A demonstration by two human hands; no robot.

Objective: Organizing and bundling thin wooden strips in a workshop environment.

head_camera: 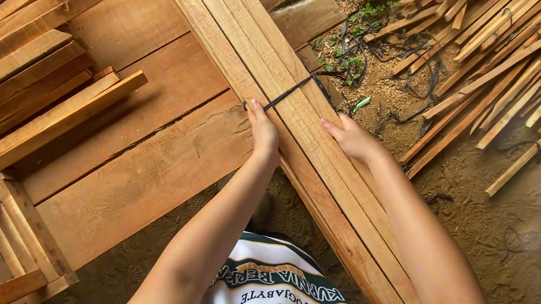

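A bundle of long pale wooden slats (246,32) runs diagonally from the top centre down to the lower right. A thin black strap (293,89) lies across it. My left hand (261,129) pinches the near end of that strap at the bundle's left edge. My right hand (351,137) rests on the bundle's right side, palm down and fingers together, holding nothing that I can see.
Wide brown planks (140,153) form a platform on the left. Stacked short slats (3,59) lie at the far left, with a small wooden frame (18,235) below them. Loose slats (516,61) and black straps (427,75) litter the dirt ground (532,237) at the right.
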